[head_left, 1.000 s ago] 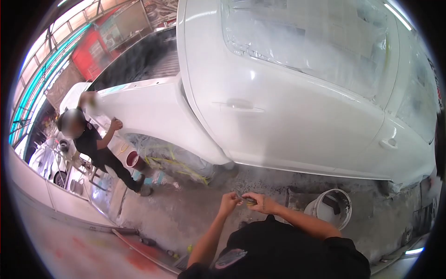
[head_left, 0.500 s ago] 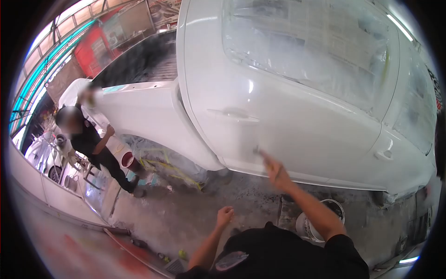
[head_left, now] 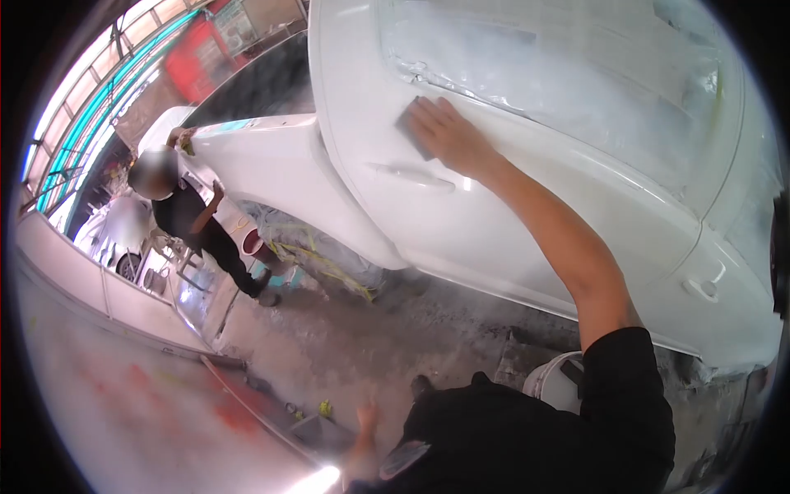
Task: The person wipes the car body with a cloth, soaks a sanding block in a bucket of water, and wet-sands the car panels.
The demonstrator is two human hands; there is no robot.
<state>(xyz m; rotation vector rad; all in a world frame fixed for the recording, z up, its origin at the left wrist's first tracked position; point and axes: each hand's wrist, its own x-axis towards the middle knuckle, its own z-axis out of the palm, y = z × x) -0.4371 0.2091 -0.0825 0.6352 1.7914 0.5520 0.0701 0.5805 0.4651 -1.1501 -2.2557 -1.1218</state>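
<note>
My right hand [head_left: 448, 136] presses a dark grey sanding pad [head_left: 414, 132] flat against the white truck's rear door [head_left: 527, 218]. The spot is above the door handle [head_left: 415, 176] and just under the covered window [head_left: 535, 70]. Only the pad's left edge shows past my fingers. Low in front of my body hangs my left hand [head_left: 367, 417], away from the truck. Its fingers are blurred, and I see no object in it.
A co-worker [head_left: 185, 206] stands at the truck bed, one hand on its side with a cloth. A dark red bucket [head_left: 253, 242] stands near the plastic-covered wheel [head_left: 309, 239]. A white bucket [head_left: 555, 380] is on the floor by my right side.
My right hand has moved up with the pad from the lower door to the area under the window. My left hand has dropped lower. The view has shifted.
</note>
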